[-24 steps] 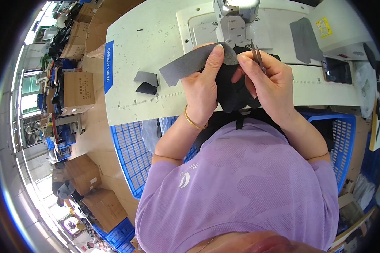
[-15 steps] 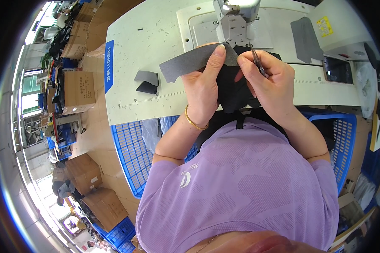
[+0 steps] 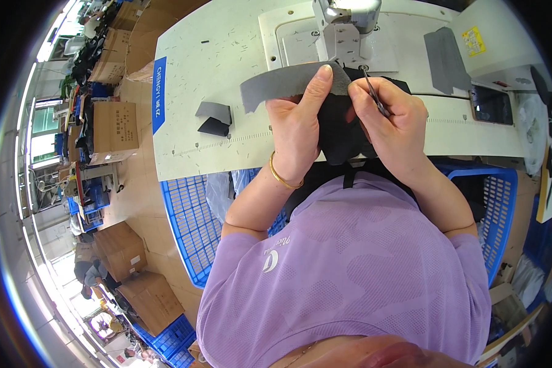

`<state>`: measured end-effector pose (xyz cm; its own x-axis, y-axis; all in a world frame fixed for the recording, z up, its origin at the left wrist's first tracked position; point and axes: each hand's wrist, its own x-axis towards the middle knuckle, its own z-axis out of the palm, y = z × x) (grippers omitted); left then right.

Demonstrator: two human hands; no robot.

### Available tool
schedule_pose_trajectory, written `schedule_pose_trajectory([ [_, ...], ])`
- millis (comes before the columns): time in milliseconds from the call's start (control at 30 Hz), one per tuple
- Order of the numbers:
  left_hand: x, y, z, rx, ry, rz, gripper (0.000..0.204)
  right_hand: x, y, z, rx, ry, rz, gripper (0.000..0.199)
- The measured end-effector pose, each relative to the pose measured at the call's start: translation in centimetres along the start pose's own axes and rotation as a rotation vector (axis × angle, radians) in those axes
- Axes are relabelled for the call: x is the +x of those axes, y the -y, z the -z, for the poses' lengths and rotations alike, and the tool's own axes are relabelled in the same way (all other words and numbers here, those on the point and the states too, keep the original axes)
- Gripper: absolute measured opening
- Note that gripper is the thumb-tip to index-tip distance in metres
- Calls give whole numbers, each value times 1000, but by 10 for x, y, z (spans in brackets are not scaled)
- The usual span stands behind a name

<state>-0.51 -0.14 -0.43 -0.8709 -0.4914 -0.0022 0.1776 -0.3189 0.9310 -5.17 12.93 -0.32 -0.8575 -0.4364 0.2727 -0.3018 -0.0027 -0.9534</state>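
A curved grey fabric strip (image 3: 282,81) is stretched between my hands above the white sewing table. My left hand (image 3: 297,119) grips it, with the thumb flat on top and the other fingers underneath. At its right end, my right hand (image 3: 392,113) pinches the edge between thumb and forefinger. A slim, pointed dark metal tool (image 3: 373,92) is tucked in the fingers of that same hand; whether it is snips or tweezers I cannot tell. Black fabric (image 3: 343,138) hangs below the strip between my hands, partly covered by them.
Just beyond my hands stands the sewing machine head (image 3: 346,37). Small grey and black fabric pieces (image 3: 214,116) lie at left, and a grey piece (image 3: 446,61) lies at right near a phone (image 3: 492,105). Blue baskets (image 3: 193,233) sit under the table edge.
The strip's free left end has shifted slightly right and up, turning a little. Both hands keep their grip and have barely moved.
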Motion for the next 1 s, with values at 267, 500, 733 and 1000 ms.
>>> schedule_pose_trajectory([
  [267, 4, -1, 1, -9, 32, -14, 18, 2, -4, 0, -44, -8, 100, 17],
  [500, 9, 1, 2, 21, 7, -45, 17, 6, -2, -1, -29, -11, 85, 17],
  [733, 32, -11, 0, 133, 32, -85, 14, 22, -1, -1, 86, 12, -40, 25],
  [1000, 71, -29, -9, 88, 119, -99, 8, 56, 1, -5, 141, -57, -33, 31],
])
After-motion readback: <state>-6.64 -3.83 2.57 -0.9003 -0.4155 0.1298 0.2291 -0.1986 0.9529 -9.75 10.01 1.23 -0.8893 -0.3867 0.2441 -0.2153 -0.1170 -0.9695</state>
